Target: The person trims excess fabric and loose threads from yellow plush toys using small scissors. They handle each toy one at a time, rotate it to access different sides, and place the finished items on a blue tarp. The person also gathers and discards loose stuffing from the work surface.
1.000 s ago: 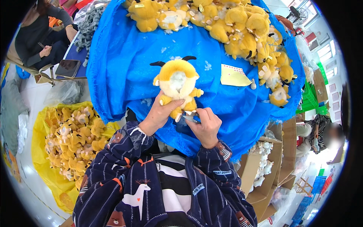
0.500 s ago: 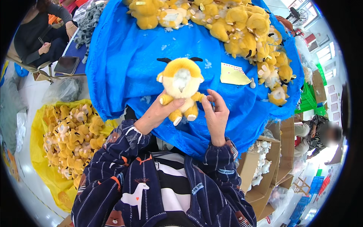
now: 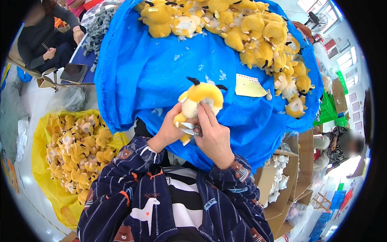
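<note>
"Yellow, soft, and held where?"

"Saw the plush toy [image 3: 204, 92] held tilted above the near edge of the blue sheet [image 3: 153, 72], gripped at its side between the left hand's [image 3: 168, 125] thumb and fingers."

"And on the other side?"

"Found silver snips [image 3: 189, 126] tucked into the curled fingers of the right hand [image 3: 216, 140], with blades pointing left across the lower body; noticed index and middle fingers stretched up to the pale face patch [image 3: 208, 99]."

"Pinching or only touching there?"

"Could not tell from above."

"Needed what care?"

"Judged best to steady the body firmly, touch the patch lightly, and keep the blades off plush and thumb."
</note>
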Motion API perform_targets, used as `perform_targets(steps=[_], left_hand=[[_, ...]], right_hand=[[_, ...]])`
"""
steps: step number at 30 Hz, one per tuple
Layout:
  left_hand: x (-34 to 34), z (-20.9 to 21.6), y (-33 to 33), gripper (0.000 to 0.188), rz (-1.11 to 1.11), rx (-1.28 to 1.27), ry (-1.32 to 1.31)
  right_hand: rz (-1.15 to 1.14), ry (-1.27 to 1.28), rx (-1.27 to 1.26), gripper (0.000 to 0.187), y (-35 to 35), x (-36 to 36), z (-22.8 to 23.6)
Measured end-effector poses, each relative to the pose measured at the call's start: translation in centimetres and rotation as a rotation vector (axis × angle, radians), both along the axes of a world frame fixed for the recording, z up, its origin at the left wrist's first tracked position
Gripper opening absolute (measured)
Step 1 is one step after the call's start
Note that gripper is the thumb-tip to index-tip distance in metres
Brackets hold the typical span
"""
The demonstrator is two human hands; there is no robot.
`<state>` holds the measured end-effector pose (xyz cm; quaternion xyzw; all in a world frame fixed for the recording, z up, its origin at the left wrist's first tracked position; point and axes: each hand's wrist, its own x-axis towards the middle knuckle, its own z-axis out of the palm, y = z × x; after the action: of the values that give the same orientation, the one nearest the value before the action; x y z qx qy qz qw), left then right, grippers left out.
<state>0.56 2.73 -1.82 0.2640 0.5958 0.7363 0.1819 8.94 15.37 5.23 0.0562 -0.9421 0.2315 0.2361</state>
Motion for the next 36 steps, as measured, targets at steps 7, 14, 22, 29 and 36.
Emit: perform_targets(steps=[7, 14, 22, 29, 36], left_hand=[[0.6, 0.5, -0.2, 0.066, -0.059, -0.099, 0.081], [1.6, 0.4, 0.1, 0.065, -0.029, -0.269, 0.422], [0.7, 0.8, 0.3, 0.061, -0.026, -0.113, 0.176], [0.1, 0.4, -0.1, 0.062, -0.025, -0.035, 0.010], [0.4, 1.2, -1.2, 0.067, -0.047, -0.228, 0.325]], right_hand=[[0.074, -0.341, -0.120, 0.050, 1.3, 0.3, 0.5], [0.327, -0.596, -0.505, 0.035, 3.0, -0.3, 0.2], [0.063, -0.337, -0.493, 0.040, 0.5, 0.8, -0.2], [0.066, -0.172, -0.277, 0.050, 0.6, 2.2, 0.2], [0.181, -0.365, -0.569, 0.039, 0.9, 0.7, 0.1]])
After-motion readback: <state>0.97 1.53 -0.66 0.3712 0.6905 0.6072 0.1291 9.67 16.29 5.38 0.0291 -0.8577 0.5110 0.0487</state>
